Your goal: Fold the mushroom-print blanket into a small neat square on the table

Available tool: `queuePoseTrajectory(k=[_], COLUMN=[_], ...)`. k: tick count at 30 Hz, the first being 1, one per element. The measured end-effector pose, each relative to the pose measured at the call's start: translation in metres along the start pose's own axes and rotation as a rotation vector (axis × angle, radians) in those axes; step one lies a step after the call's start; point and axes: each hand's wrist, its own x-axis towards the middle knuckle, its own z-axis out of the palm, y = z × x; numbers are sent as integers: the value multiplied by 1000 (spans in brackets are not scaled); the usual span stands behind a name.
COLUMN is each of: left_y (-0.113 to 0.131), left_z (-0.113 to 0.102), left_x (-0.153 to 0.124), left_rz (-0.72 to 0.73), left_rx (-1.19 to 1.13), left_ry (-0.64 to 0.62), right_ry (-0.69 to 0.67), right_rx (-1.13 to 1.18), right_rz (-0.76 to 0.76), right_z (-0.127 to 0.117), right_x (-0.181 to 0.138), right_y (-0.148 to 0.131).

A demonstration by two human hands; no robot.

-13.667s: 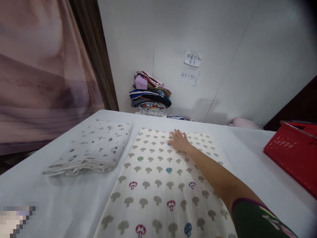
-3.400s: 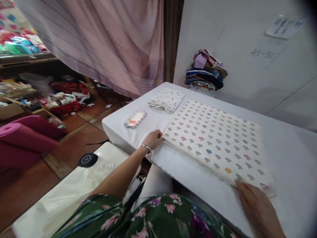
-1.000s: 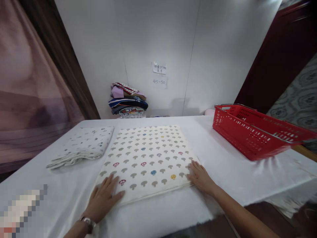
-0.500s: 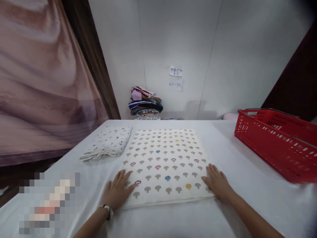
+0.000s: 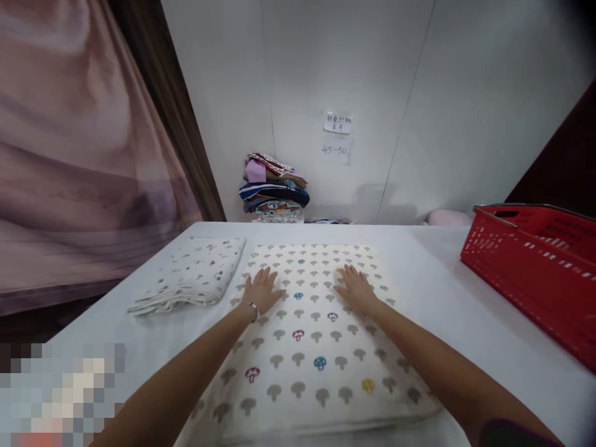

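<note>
A cream cloth printed with grey and coloured mushrooms (image 5: 307, 347) lies folded into a flat rectangle in front of me. My left hand (image 5: 262, 292) rests flat on its left half, fingers spread, a bracelet at the wrist. On the right half my right hand (image 5: 357, 290) is pressed palm down, with its fingers apart. Neither hand grips the fabric. Left of the mushroom cloth lies another folded white cloth (image 5: 198, 273) with small dark and green prints.
The white table (image 5: 428, 267) carries a red plastic basket (image 5: 535, 273) on the right. Behind the far edge, folded fabrics (image 5: 274, 186) are piled against the wall, beside a pink item (image 5: 449, 217). A pink curtain (image 5: 84, 155) hangs at the left. Paper signs (image 5: 336, 149) are on the wall.
Both hands have slid forward from the near corners of the mushroom cloth to its farther part, coming closer together. The view has shifted, so the cloth looks nearer.
</note>
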Motion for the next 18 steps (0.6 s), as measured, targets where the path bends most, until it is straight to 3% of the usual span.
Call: queuePoseTrajectory(k=[5, 9, 13, 18], left_y=[-2, -22, -48, -57], left_z=[4, 8, 17, 17], left_x=[76, 120, 137, 140], left_rz=[16, -38, -150, -151], left_rx=[61, 54, -23, -49], left_ry=[38, 38, 58, 49], right_ry=[-18, 13, -4, -29], right_rx=[-4, -27, -41, -21], right_rz=[9, 41, 151, 137], right_z=[-1, 2, 9, 5], right_x=[83, 128, 147, 151], right_y=[-3, 17, 42, 54])
